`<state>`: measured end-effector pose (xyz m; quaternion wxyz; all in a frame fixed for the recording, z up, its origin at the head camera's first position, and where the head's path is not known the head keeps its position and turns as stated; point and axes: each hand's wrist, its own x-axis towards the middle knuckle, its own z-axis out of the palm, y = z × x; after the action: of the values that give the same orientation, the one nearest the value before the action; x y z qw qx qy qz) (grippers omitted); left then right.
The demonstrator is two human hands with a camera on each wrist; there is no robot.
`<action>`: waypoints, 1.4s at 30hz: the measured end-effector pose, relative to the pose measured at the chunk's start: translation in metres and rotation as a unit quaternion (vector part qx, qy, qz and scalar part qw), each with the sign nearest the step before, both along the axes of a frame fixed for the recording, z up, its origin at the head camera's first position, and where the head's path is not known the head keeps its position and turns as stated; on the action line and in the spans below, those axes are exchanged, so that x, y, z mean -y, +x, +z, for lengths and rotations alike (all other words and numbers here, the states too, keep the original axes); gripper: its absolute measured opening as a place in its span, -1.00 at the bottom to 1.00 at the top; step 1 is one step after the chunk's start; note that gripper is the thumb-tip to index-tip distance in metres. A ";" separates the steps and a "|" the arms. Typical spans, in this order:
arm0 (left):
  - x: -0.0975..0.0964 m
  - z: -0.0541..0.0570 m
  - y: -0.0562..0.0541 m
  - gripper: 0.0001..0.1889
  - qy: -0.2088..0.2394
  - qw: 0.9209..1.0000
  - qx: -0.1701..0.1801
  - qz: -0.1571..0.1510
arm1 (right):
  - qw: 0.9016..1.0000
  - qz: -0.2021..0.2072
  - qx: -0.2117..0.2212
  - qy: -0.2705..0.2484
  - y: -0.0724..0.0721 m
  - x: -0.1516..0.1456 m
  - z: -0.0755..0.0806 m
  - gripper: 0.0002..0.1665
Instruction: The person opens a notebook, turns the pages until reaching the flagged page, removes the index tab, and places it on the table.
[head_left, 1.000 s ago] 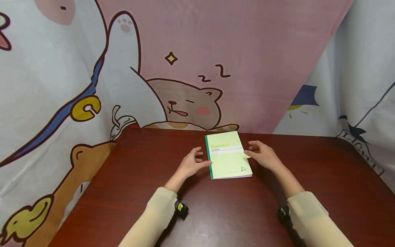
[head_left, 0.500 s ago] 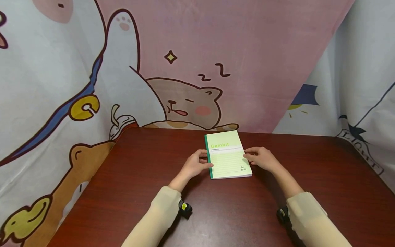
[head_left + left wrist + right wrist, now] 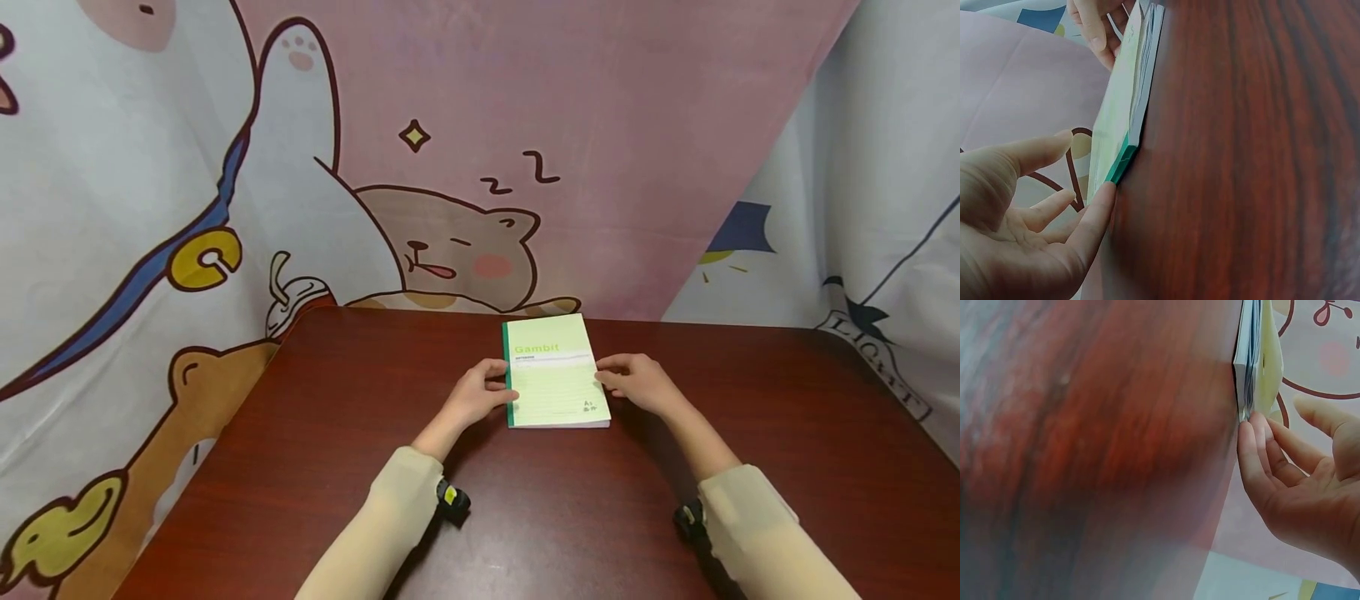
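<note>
A pale green notebook (image 3: 555, 387) marked "Gambit", with a dark green spine, lies on the table near its far edge. At its left side my left hand (image 3: 472, 394) touches the spine (image 3: 1121, 164) with a fingertip. The left thumb (image 3: 1041, 153) stands raised, apart from the cover in the left wrist view. My right hand (image 3: 641, 383) is at the opposite side, its fingertips (image 3: 1247, 431) against the page edges. In the right wrist view the right thumb (image 3: 1319, 415) is apart from the cover, which gapes slightly from the pages.
The dark red wooden table (image 3: 570, 508) spreads around the notebook. Behind it hangs a cartoon-printed cloth (image 3: 637, 167), with another printed cloth along the right. Each wrist wears a small black camera (image 3: 452, 500).
My left hand has moved right, bringing its fingers to the spine. The right fingers have come down to the page edge, and the lifted bit there lies flatter. The notebook has turned slightly.
</note>
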<state>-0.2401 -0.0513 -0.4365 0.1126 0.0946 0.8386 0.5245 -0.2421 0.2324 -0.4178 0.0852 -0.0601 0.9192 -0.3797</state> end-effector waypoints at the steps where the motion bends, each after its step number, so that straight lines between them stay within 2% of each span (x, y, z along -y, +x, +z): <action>1: 0.000 0.000 -0.001 -0.43 0.002 1.000 0.001 -0.001 | 1.000 -0.002 -0.002 -0.004 0.000 0.000 0.001 -0.49; 9: 0.000 -0.003 -0.004 -0.41 0.024 1.000 0.017 0.003 | 0.998 -0.014 -0.010 -0.068 0.000 0.002 0.005 -0.54; 20: 0.000 -0.002 -0.001 -0.34 0.116 0.991 0.064 0.006 | 0.983 -0.043 -0.016 -0.178 0.000 0.008 0.006 -0.56; 30: 0.002 0.003 0.000 -0.36 0.138 0.988 0.062 -0.006 | 0.958 -0.045 -0.018 -0.282 0.002 0.020 0.010 -0.54; 42: 0.003 0.016 0.007 -0.41 0.153 0.987 0.038 -0.035 | 0.946 -0.013 -0.027 -0.322 0.006 0.033 0.017 -0.50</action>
<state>-0.2331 -0.0543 -0.4206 0.1469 0.1202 0.7395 0.6458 -0.2363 0.1993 -0.4011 0.0320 -0.0828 0.7509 -0.6544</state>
